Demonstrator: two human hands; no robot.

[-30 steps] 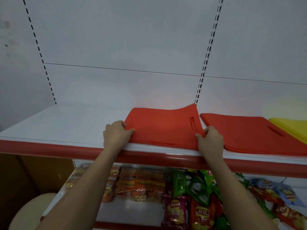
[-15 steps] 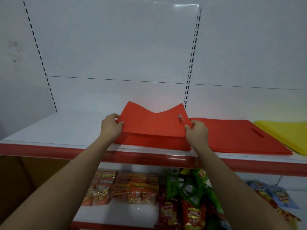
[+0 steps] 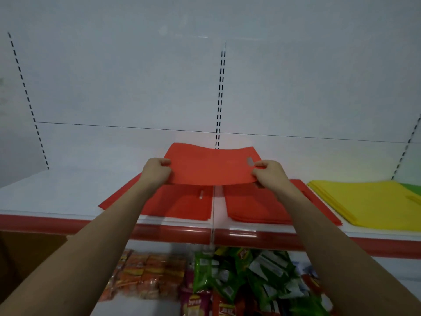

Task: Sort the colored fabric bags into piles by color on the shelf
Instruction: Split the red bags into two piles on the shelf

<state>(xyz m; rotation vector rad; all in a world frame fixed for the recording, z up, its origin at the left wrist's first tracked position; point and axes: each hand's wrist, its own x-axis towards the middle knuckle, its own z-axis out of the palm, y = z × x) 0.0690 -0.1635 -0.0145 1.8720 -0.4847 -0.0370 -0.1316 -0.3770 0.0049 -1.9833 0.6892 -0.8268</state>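
I hold a red fabric bag [image 3: 210,166] lifted above the white shelf [image 3: 57,195]. My left hand [image 3: 157,171] grips its left edge and my right hand [image 3: 268,174] pinches its right edge beside the handle slot. Beneath it two piles of red bags lie on the shelf, a left red pile [image 3: 184,205] and a right red pile [image 3: 252,206]. A yellow pile [image 3: 369,201] lies further right, with a green bag [image 3: 413,189] showing at the frame's edge.
The shelf has a red front lip [image 3: 177,233] and a white slotted back panel [image 3: 218,99]. Snack packets [image 3: 216,277] fill the lower shelf. A brown cardboard box [image 3: 29,254] stands at lower left. Bare shelf surface stretches left of the red piles.
Both hands have raised the top red bag off the left pile and carried it up and rightward; the view has shifted, showing more of the yellow pile and a green bag.
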